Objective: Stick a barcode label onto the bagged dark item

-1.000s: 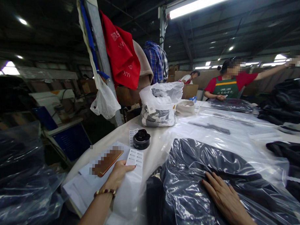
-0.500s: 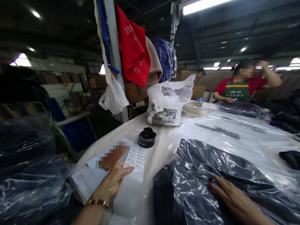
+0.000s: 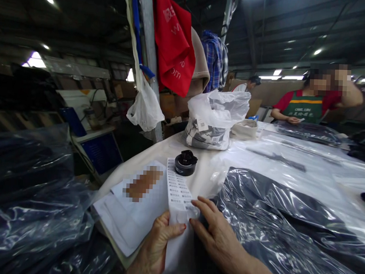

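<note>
A long strip of barcode labels [image 3: 178, 189] runs up the table, its lower part bare backing paper. My left hand [image 3: 157, 240] grips that backing, thumb pressed on top. At the strip's right edge, the fingertips of my right hand [image 3: 219, 232] take hold of the border by the lowest printed labels, where the paper looks slightly curled. Whether a label is coming loose I cannot tell. Beside my right hand lies a dark garment in a clear plastic bag [image 3: 267, 200]. A roll of black tape [image 3: 185, 166] rests near the strip's far end.
White papers [image 3: 134, 215] with a blurred brown object lie left of the strip. Farther back are a white plastic bag [image 3: 213, 114] and a beige fabric bin [image 3: 245, 129]. Bagged dark goods [image 3: 33, 203] are piled at left. A co-worker in a green apron [image 3: 305, 107] is across the table.
My right hand has left the bagged garment and moved left onto the label strip. My left hand has slid slightly right along the backing, and the view has turned a little left.
</note>
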Tool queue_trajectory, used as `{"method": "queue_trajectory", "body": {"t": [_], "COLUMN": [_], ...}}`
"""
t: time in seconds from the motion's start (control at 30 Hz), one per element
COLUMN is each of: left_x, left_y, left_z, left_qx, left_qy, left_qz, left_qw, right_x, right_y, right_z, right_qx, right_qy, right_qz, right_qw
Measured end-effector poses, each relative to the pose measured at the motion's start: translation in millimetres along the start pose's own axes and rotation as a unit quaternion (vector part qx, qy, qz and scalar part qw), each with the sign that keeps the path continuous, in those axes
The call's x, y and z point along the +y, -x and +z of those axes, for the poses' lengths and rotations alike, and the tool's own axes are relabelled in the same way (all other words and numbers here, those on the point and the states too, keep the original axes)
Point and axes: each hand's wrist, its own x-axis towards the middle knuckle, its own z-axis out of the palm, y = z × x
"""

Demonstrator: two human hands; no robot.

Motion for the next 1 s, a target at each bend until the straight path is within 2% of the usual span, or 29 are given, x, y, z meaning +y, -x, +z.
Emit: {"method": "queue_trajectory", "body": {"t": [0.17,0.4,0.77,1.0], "left_x": [-5,-12,-19,-20], "left_y": [-8,-12,-14,-15], "left_z": [1.0,-1.9,-0.3,-2.9], "left_qx": [0.003,0.028,0.051,0.049], "left_qy": [0.035,0.033,0.046,0.042], "left_qz": [0.004,-0.003,-0.018,-0.019], "left_qw": [0.999,0.999,0.997,0.998], "right_x": [2,7,4,-1], "right_y": [-19,-24,-23,-22], "right_z": [8,18,19,18], "right_qx": [0.022,0.003,0.039,0.056], "right_qy": [-0.129,-0.210,-0.263,-0.370], "right_qz": [0.027,0.125,0.129,0.134], "right_qw": [0.991,0.970,0.955,0.918]}}
